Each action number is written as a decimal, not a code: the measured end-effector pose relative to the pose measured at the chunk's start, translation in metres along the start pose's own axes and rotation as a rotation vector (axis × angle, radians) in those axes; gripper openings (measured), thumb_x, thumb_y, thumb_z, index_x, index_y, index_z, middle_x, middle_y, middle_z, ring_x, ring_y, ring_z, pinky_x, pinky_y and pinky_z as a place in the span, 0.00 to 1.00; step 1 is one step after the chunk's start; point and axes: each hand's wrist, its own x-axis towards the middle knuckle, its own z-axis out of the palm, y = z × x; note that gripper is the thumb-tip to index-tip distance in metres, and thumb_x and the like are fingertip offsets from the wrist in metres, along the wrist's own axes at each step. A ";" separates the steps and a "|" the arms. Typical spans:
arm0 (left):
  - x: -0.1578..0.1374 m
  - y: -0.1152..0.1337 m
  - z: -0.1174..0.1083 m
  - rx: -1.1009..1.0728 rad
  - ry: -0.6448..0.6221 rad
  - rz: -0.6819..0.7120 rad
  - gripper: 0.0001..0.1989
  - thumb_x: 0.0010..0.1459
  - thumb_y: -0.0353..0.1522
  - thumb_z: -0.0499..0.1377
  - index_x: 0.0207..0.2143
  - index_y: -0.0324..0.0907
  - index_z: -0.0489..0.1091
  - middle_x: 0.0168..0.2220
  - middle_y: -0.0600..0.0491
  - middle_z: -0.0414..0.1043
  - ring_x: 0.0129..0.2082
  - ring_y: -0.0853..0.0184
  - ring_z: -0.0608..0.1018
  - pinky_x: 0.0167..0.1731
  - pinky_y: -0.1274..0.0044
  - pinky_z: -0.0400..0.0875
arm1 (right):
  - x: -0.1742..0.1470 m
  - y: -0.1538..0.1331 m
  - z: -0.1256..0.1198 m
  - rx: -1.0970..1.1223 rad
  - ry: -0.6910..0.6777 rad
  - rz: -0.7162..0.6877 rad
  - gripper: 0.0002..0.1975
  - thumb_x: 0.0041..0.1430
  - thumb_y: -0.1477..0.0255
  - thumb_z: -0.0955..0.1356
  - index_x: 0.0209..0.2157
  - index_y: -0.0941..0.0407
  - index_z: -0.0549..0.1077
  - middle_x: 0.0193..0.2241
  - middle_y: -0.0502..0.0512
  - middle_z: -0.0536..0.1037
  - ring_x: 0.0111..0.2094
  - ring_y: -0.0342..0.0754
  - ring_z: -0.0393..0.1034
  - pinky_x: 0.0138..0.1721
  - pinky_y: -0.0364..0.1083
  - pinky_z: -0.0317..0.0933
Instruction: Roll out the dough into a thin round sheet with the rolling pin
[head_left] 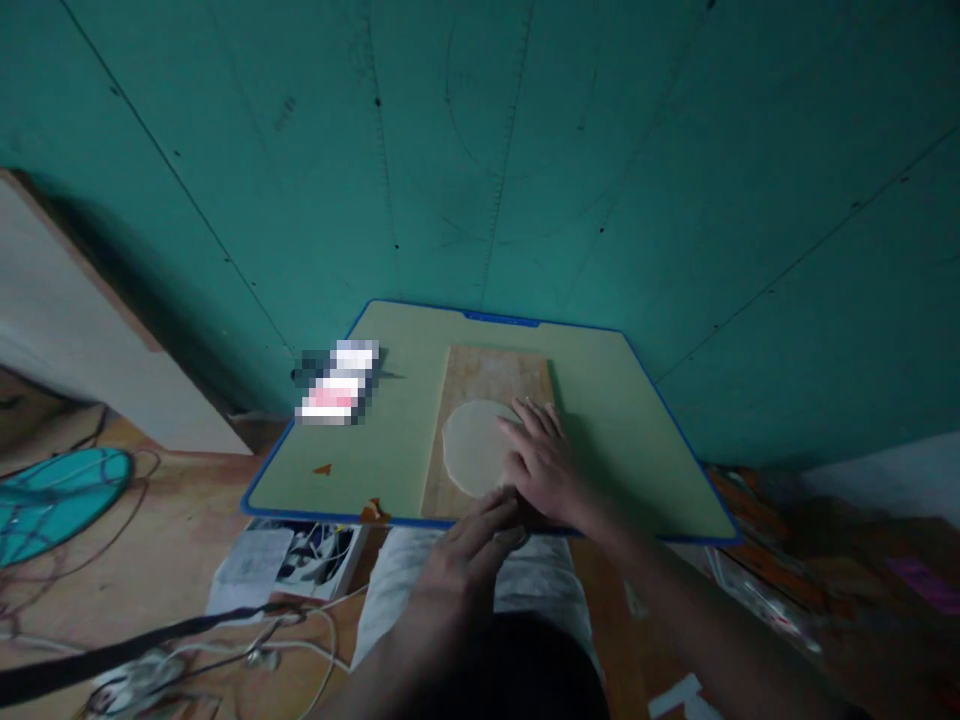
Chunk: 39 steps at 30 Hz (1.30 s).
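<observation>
Appears well formed already, at least in outline: a thin, nearly round dough sheet, lying flat on the near half of a wooden board. Looks spread to a fairly even thinness, with a slightly wavy left edge and without fold or cut on the exposed part. Cannot tell how much shaping is left, with the right and near edges partly covered. Rests the right hand over the right side of the dough, palm down, with fingers extended and loosely spread, apparently touching the surface rather than gripping it. Holds the left hand low at the near end of the board, close to the dough's near edge and to the other hand, with fingers bent; cannot tell whether closed on anything. Seems soft and pliable to judge by the smooth, matte, cream-coloured face, in contrast with the stiff, rectangular, pale-brown board, mottled lighter at the far end. Set on a table with a flat yellow-green top and a narrow, rounded blue rim, marked near the front left by ragged orange-brown patches. To the left, a slab-like object, too pixelated to name. Behind, a flat green wall with thin lines and dark dots.
</observation>
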 end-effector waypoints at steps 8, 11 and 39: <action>-0.001 0.034 0.030 0.011 -0.150 0.033 0.07 0.64 0.25 0.57 0.42 0.41 0.73 0.42 0.50 0.79 0.60 0.59 0.72 0.65 0.57 0.60 | 0.036 0.014 0.011 0.221 0.090 0.104 0.23 0.62 0.73 0.59 0.56 0.56 0.72 0.65 0.61 0.65 0.68 0.54 0.51 0.68 0.58 0.46; -0.001 0.037 0.034 0.028 -0.134 0.021 0.05 0.62 0.29 0.60 0.40 0.43 0.73 0.35 0.52 0.78 0.52 0.60 0.76 0.64 0.56 0.60 | 0.050 -0.008 0.006 0.182 -0.017 0.022 0.22 0.62 0.74 0.60 0.56 0.55 0.73 0.64 0.59 0.67 0.68 0.53 0.52 0.68 0.57 0.45; -0.003 0.003 -0.013 0.239 -0.093 -0.186 0.35 0.55 0.13 0.45 0.62 0.40 0.63 0.67 0.37 0.58 0.71 0.52 0.54 0.57 0.59 0.73 | 0.058 0.027 -0.012 0.312 0.128 0.149 0.19 0.61 0.81 0.57 0.47 0.58 0.74 0.45 0.60 0.78 0.48 0.49 0.72 0.50 0.47 0.65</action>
